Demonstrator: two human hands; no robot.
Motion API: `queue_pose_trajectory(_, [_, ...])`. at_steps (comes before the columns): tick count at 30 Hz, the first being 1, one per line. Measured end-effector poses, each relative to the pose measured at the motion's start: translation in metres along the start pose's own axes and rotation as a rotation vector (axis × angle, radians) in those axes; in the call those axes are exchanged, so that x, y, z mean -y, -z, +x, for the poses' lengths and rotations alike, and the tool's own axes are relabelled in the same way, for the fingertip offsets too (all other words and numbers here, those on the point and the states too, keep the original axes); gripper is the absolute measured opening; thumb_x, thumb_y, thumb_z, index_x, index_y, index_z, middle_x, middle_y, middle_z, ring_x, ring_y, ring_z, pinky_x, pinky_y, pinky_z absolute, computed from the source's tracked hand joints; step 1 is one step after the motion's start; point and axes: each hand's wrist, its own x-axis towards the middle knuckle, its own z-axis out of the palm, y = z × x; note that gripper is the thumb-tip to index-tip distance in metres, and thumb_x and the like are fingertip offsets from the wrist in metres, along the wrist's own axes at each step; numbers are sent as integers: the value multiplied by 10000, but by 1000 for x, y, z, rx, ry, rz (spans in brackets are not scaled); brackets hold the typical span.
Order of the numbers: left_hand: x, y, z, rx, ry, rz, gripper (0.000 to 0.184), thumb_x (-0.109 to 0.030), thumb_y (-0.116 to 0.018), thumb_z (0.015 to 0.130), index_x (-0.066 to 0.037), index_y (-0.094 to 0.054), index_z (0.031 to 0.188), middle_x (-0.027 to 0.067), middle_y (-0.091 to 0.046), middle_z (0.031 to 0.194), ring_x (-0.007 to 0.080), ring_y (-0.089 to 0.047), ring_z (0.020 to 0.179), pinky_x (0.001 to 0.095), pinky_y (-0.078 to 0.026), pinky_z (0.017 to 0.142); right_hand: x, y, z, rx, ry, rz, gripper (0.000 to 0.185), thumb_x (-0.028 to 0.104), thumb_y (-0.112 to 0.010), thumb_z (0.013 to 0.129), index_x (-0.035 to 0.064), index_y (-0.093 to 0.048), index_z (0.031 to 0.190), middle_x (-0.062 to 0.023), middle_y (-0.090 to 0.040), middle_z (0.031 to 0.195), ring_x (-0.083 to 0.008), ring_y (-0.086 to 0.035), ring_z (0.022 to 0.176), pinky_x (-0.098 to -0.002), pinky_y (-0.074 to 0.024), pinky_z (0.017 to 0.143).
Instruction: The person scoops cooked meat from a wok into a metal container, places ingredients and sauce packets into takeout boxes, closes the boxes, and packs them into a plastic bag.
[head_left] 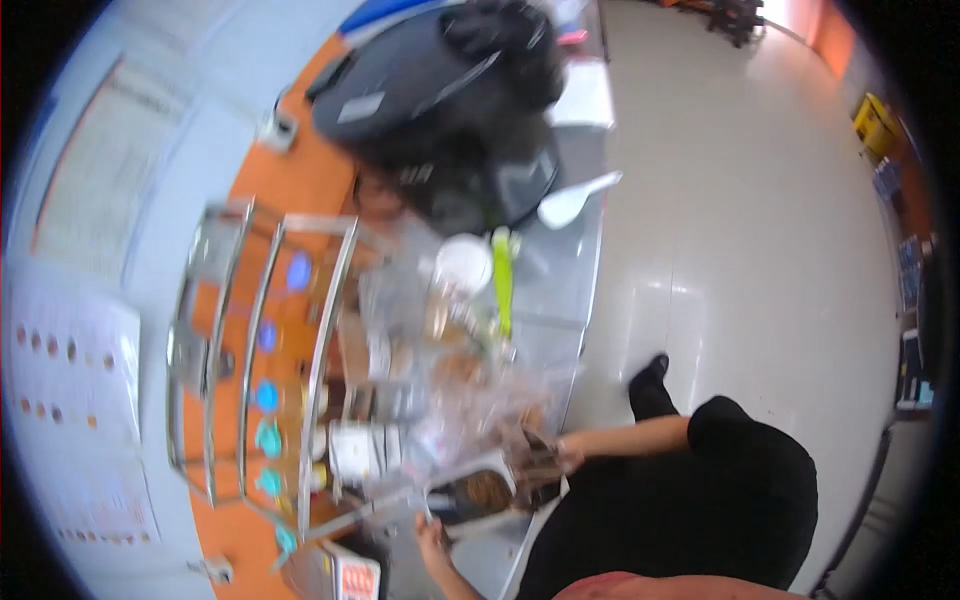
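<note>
My left hand (432, 538) is at the near edge of a dark container with a pale rim (450, 503), its fingers closed at that edge. Round brown contents (488, 492) show inside. At the container's right, my right hand (570, 456) is closed on a brown and clear plastic bag (535, 456), partly over the container. Motion blur softens both hands. Just beyond them lies a heap of crinkled clear plastic bags (470, 405) on the grey counter (545, 345).
A metal rack (325, 370) stands left, with several teal- and blue-capped bottles (267, 395) by it. Farther along are a white round lid (464, 263), a green-handled utensil (503, 285), a white scoop (575, 202) and a large black appliance (440, 100). Tiled floor (700, 200) lies right.
</note>
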Motion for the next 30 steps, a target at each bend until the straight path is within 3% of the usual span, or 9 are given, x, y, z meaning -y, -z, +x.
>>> queue_pose_trajectory(2, [-28,-78,-34,107,-40,-419,305,-17,-562,599,-47,-493,894,37,-543,781,132,-532,708,234,-424,633,68,-6,-48,21,106,386,201,265,-524,789,73,-512,848,-75,-512,719,-235,-537,708,-372,-447,611])
queue_pose_trajectory(11, [-102,-374,-80,353,86,-130,441,-102,-525,664,-73,-437,1095,67,-566,887,222,-571,766,370,-488,691,265,78,-306,-26,505,556,180,248,-556,781,84,-482,771,-75,-528,764,-200,-542,716,-295,-437,638])
queue_pose_trajectory(14, [-100,-483,-73,456,110,-175,396,-91,-522,662,-84,-447,1052,87,-565,870,225,-573,794,394,-488,705,309,110,-386,-101,630,605,185,243,-567,778,88,-473,745,-74,-533,779,-188,-544,719,-270,-433,647])
queue_pose_trajectory(18, [-92,-608,-20,552,216,-111,374,-76,-531,646,-63,-468,1015,103,-548,915,226,-556,849,373,-474,730,351,184,-476,-199,684,393,252,297,-600,742,77,-478,746,-66,-524,763,-192,-541,698,-257,-443,598])
queue_pose_trajectory(23, [-119,-816,28,1033,50,-2,399,-66,-532,642,-71,-474,1036,80,-543,877,214,-553,826,360,-472,724,397,307,-596,-415,731,276,269,309,-596,748,69,-477,772,-66,-516,788,-191,-537,723,-258,-449,622])
queue_pose_trajectory(25, [-139,-900,36,956,233,-84,235,5,-560,622,-13,-530,854,69,-568,773,152,-555,672,255,-451,617,422,346,-644,-507,751,267,276,314,-595,751,66,-477,782,-65,-513,798,-190,-535,734,-259,-452,632])
queue_pose_trajectory(28, [-161,-1018,62,1059,319,-42,183,17,-554,643,-20,-536,822,27,-542,644,107,-517,508,223,-419,464,462,408,-709,-585,745,260,287,321,-593,754,62,-477,798,-65,-509,813,-189,-533,749,-259,-455,646])
queue_pose_trajectory(29, [-161,-1057,74,1088,392,-17,399,-1,-529,637,-87,-491,1025,30,-541,698,128,-548,533,244,-467,453,502,415,-722,-589,750,275,291,324,-592,756,60,-477,803,-65,-507,818,-189,-532,754,-260,-456,650])
queue_pose_trajectory(30, [-163,-1096,85,1104,392,-10,373,7,-533,635,-89,-499,994,20,-536,681,117,-532,508,243,-457,438,537,413,-739,-741,773,243,302,341,-612,732,74,-476,770,-49,-514,785,-175,-533,710,-244,-452,602])
